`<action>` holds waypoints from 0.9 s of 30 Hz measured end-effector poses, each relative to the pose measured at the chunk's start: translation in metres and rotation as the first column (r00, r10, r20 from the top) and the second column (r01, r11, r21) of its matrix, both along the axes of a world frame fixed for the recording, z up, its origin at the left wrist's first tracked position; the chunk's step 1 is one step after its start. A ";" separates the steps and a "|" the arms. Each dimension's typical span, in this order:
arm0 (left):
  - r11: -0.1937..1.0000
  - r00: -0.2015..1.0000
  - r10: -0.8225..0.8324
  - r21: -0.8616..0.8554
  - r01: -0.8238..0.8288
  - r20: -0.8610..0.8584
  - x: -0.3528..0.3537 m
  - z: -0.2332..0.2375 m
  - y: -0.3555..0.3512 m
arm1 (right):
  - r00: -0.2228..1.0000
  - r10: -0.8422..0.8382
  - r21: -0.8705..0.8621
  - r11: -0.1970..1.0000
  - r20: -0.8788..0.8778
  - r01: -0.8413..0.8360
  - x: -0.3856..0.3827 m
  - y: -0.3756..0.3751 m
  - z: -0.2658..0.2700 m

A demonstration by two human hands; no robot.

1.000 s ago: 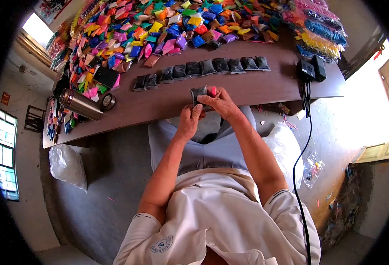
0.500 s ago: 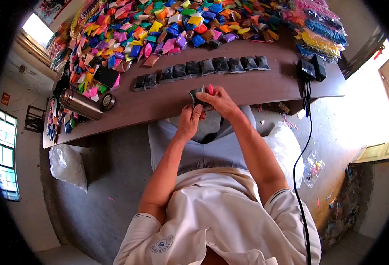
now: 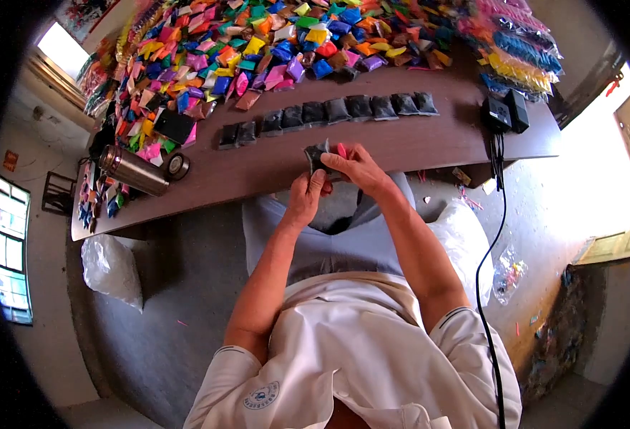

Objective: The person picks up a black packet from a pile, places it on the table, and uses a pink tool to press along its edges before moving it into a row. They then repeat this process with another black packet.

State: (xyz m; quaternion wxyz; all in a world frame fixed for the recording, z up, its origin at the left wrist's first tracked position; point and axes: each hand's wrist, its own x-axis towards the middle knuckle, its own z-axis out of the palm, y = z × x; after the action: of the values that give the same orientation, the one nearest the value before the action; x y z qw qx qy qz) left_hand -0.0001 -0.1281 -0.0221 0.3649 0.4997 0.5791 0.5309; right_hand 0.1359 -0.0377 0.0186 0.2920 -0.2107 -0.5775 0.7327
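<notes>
Near the table's front edge, a small black packet [image 3: 315, 153] is held between my two hands. My left hand [image 3: 306, 197] pinches its lower end, thumb upward. My right hand [image 3: 358, 169] has its thumb on the packet's right side. A small pink piece [image 3: 341, 150] sticks up from my right hand's curled fingers; its kind is too small to tell. Beyond my hands, several similar black packets [image 3: 336, 110] lie in a row across the brown table [image 3: 401, 139].
A heap of colourful packets [image 3: 257, 46] covers the back of the table. At the left lie a steel flask [image 3: 132, 170] and its round lid [image 3: 177, 166]. Bagged packets [image 3: 519, 57] and black power adapters [image 3: 504, 113] are at the right; a black cable [image 3: 481, 286] hangs down.
Both hands stay in nearly the same place, still holding the black packet. The packet's upper end has shifted slightly. The whole view has moved a little.
</notes>
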 end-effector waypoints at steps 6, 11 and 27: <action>1.000 0.999 -0.028 -0.012 0.027 -0.038 0.000 -0.002 0.000 | 0.997 0.074 0.026 0.997 -0.002 -0.074 0.000 0.003 -0.009; 1.000 0.999 -0.012 0.014 0.013 -0.035 0.003 -0.001 0.000 | 0.992 0.065 0.018 0.998 -0.109 -0.063 -0.003 0.009 -0.023; 0.999 0.999 0.030 0.017 -0.029 -0.026 0.004 -0.006 0.002 | 0.983 -0.016 -0.043 0.999 -0.183 0.008 -0.009 0.004 -0.023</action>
State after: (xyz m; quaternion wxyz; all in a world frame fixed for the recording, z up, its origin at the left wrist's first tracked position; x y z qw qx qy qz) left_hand 0.0041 -0.1264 -0.0286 0.3452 0.5011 0.5865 0.5346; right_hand 0.1264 -0.0341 -0.0047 0.3436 -0.1521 -0.5313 0.7593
